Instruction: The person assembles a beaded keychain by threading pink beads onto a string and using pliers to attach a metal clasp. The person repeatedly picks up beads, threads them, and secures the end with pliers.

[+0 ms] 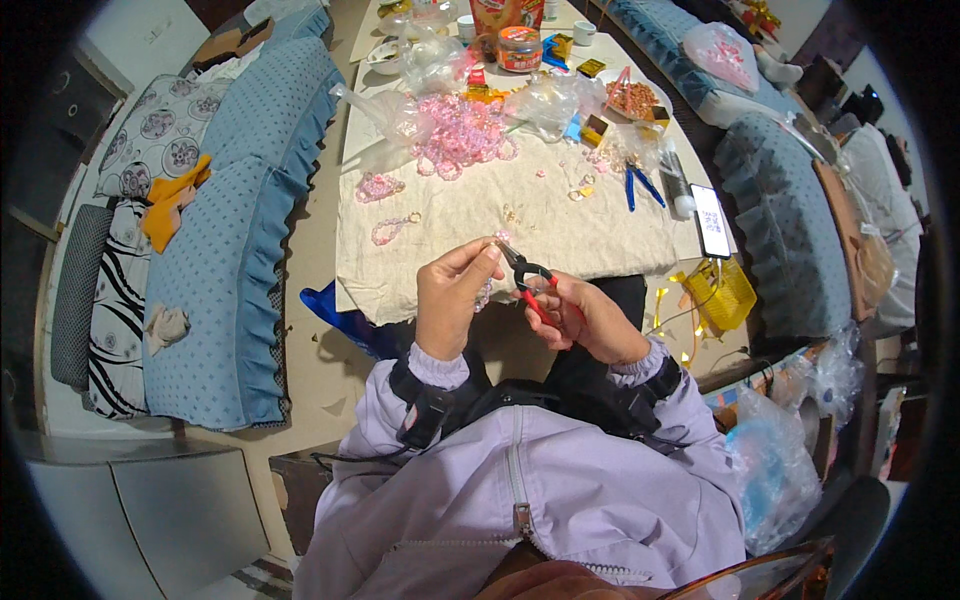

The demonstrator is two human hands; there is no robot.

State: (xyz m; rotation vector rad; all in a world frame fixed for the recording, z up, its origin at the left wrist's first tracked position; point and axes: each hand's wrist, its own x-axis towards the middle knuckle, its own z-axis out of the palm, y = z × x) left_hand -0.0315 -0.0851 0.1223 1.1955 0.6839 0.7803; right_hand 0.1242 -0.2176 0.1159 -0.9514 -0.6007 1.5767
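My right hand grips the red handles of black-jawed pliers. The jaw tips meet my left hand, whose thumb and forefinger pinch the end of a pale pink-and-purple bead strand. The strand hangs partly hidden behind that hand, and the small piece at the jaws is too tiny to make out. Just beyond lie small gold-coloured findings on the beige cloth. A looped beaded strand and a small pink bead coil rest to the left, before a heap of pink bead strands.
Blue-handled pliers and a lit phone lie on the right. Farther back stand an orange-lidded jar, plastic bags and a dish of reddish bits. A yellow basket sits below the table's right edge. Blue-covered sofas flank the table.
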